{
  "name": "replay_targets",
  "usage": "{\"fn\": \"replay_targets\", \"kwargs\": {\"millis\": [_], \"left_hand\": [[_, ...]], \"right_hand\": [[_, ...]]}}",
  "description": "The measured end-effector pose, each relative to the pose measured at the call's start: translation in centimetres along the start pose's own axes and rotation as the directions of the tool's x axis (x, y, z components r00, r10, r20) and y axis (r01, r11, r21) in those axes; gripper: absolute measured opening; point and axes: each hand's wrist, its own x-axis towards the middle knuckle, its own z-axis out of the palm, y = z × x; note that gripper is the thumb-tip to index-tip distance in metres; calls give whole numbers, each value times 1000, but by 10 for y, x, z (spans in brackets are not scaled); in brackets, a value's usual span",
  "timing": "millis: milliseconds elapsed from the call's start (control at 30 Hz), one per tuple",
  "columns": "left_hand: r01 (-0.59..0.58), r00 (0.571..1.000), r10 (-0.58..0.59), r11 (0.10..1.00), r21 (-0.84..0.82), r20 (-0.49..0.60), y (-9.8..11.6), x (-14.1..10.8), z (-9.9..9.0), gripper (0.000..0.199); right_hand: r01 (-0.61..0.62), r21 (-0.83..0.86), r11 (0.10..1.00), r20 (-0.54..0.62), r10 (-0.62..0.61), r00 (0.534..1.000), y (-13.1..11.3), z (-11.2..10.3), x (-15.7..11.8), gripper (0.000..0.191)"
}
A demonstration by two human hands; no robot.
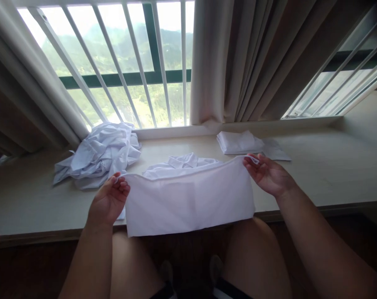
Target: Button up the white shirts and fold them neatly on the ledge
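A white shirt (pixel 188 203) is stretched between my two hands, its lower part lifted and hanging over the sill's front edge. My left hand (pixel 110 197) pinches one corner of the raised fold. At the opposite corner, my right hand (pixel 269 172) pinches the cloth between thumb and fingers. The shirt's collar (pixel 183 160) lies behind the lifted fold, facing the window. Most of the shirt's body is hidden behind the raised cloth.
A crumpled heap of white clothes (pixel 104 153) lies on the wide window sill (pixel 316 174) at the left. Folded white cloth (pixel 240 142) sits at the back right. Behind stand white window bars (pixel 135 62) and grey curtains (pixel 235 62). My knees are below the sill's edge.
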Motion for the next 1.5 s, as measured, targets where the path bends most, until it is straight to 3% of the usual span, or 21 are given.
{"fn": "replay_targets", "kwargs": {"millis": [100,233,333,400,467,533,600,667,700,767,867,1000,1133,1333,1433,1500], "left_hand": [[10,999,-13,997,72,29,-9,81,6,19],[75,995,-84,985,154,58,-29,168,0,24],[107,993,-118,956,272,23,-40,203,-12,34],[91,996,-89,907,410,-24,-43,208,-27,42],[77,996,-33,774,628,-80,-45,199,-47,44],[96,993,6,532,841,-117,-48,176,-72,43],[145,989,-13,304,942,-148,-54,144,-97,44],[219,975,-89,195,956,-205,-65,107,-120,48],[228,970,-120,149,962,-211,-71,89,-128,51],[146,986,-93,91,985,-137,-84,59,-141,53],[24,1000,-4,63,998,-24,-96,32,-149,52],[20,998,62,76,997,-25,-97,25,-151,50],[-2,1000,31,37,999,1,-93,24,-152,41],[-8,1000,-1,-30,1000,8,-84,2,-162,35],[-14,989,141,-161,987,37,-85,-16,-141,33],[-66,929,330,-303,951,169,-99,-27,-106,38]], "right_hand": [[-48,165,985,125,27,992,4,28,76,18],[-102,167,981,140,78,987,28,51,162,12],[-122,90,988,46,118,992,57,56,196,10],[-61,-12,998,-29,61,998,76,52,201,21],[6,-207,978,-74,-22,997,92,41,191,29],[60,-488,871,-87,-117,989,105,24,171,28],[109,-753,649,-68,-241,968,117,1,142,24],[116,-903,414,-36,-340,940,130,-24,108,25],[84,-937,340,-45,-353,935,137,-36,90,29],[1,-968,251,-90,-350,932,152,-57,58,36],[-75,-979,187,-127,-281,951,169,-72,23,33],[-100,-989,111,-126,-262,957,176,-69,-1,29],[-169,-984,46,-175,-267,948,175,-66,-15,30],[-179,-984,19,-178,-276,945,174,-82,-39,31],[-140,-990,-33,-119,-360,926,167,-67,-49,32],[-32,-995,-92,13,-452,892,166,-34,-52,38]]}}
